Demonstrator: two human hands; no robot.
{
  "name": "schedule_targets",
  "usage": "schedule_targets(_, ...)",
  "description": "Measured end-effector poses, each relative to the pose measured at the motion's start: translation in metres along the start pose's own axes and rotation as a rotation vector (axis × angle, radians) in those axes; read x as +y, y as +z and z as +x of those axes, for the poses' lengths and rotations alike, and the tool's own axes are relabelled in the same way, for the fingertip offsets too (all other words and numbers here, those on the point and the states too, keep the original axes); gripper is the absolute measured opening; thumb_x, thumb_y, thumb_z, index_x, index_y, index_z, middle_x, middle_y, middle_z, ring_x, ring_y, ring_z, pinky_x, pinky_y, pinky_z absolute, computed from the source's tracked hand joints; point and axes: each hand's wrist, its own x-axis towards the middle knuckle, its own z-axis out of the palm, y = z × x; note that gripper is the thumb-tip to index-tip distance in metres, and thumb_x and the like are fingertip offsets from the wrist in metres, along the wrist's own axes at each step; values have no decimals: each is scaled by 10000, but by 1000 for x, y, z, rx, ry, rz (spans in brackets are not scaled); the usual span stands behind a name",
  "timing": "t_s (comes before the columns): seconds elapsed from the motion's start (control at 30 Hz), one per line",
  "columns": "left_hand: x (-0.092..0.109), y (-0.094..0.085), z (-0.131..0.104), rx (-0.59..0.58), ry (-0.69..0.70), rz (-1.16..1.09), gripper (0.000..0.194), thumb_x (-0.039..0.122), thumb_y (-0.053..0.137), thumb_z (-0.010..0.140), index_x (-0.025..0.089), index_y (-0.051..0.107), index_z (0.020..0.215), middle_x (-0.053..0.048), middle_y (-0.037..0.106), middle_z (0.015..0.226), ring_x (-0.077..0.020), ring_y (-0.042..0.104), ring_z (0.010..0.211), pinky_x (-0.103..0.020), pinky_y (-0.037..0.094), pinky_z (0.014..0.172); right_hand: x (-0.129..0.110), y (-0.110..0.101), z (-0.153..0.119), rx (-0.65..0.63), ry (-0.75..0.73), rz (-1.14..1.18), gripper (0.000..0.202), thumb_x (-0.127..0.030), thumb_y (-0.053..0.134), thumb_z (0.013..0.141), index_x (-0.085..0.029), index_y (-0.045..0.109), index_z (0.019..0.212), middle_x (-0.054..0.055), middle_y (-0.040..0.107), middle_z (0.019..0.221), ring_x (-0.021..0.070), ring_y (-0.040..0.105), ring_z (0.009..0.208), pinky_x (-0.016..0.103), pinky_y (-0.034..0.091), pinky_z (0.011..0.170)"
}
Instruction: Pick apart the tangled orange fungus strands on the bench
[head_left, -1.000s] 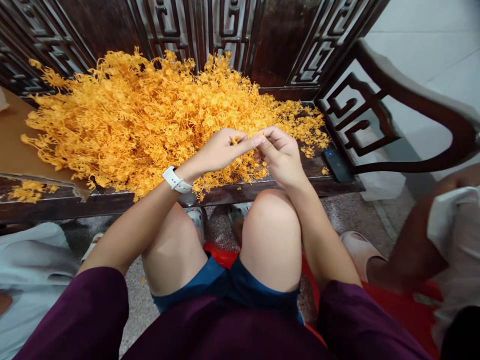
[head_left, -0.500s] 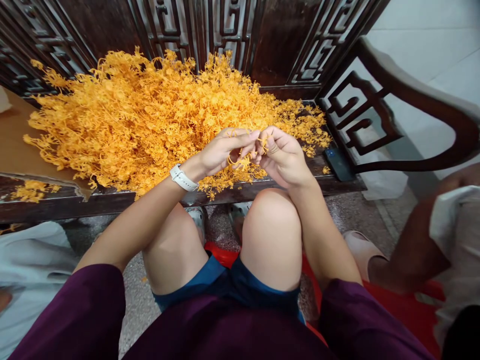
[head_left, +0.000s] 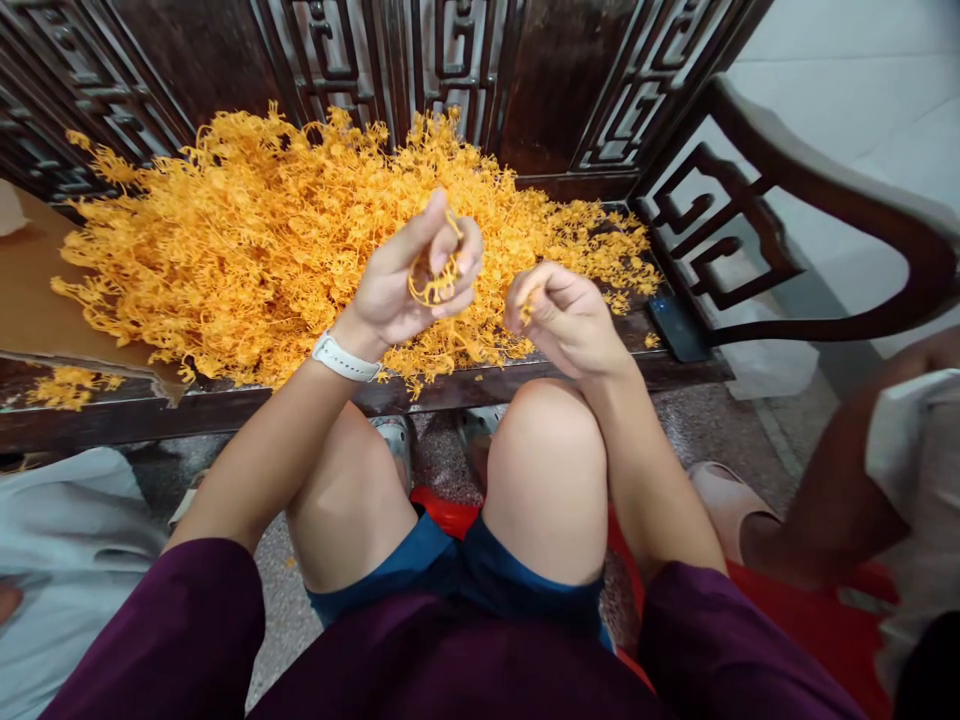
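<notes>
My left hand (head_left: 409,270), with a white watch on its wrist, is closed around a curled orange plastic sprig (head_left: 433,288) that loops across the fingers. To its right, my right hand (head_left: 566,315) pinches a small orange plastic piece (head_left: 527,303) between thumb and forefinger. The two hands are apart, both above the front edge of a large heap of orange plastic sprigs (head_left: 277,240). The heap's tangled stems and small claw-like tips spread over a dark wooden bench.
The bench (head_left: 480,388) has a carved back and a curved armrest (head_left: 847,200) at right. A dark phone (head_left: 679,325) lies by that armrest. Cardboard (head_left: 67,290) stands at left, with a few sprigs (head_left: 71,385) before it. People sit close on both sides.
My hands were together over the sprig and have now separated. The left hand has moved left and up with the sprig; the right has stayed nearly in place, holding a small piece.
</notes>
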Motion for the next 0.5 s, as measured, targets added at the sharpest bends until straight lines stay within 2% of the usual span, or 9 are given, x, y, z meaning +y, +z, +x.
schedule_targets(0.07,8,-2,0,79,45,-37,745,699,406,1118,175,533,603,-26,605,745,-33,419,458,-163,315,356,4,-2,-1,-39,74,-94,274,-415,946,911,-212,809,1033,-4,643,762,102,537,643,240,423,576)
schedule_targets(0.13,10,-7,3,105,61,-46,693,657,436,1128,175,605,660,-26,646,793,-24,442,460,-160,325,362,6,-3,-1,-25,130,-121,295,-388,967,887,-224,825,1087,-14,657,753,94,532,611,232,400,540)
schedule_targets(0.27,6,-16,8,83,36,10,586,576,537,1120,177,655,707,-12,670,761,-21,458,442,-160,343,371,6,-3,3,85,169,-61,284,-396,986,861,-218,825,1014,-19,658,765,89,560,626,218,421,529)
schedule_targets(0.33,4,-18,9,66,30,42,546,539,563,1118,177,661,721,-6,670,738,-23,470,437,-158,344,373,5,-4,4,96,195,-30,294,-392,990,856,-212,831,1026,-19,666,772,79,560,625,208,433,535)
schedule_targets(0.5,0,-20,8,31,42,136,450,473,585,1120,176,672,794,7,676,732,-23,502,427,-144,343,412,7,-6,0,-34,279,-131,290,-358,975,875,-196,863,1088,-5,707,807,75,604,654,201,478,590)
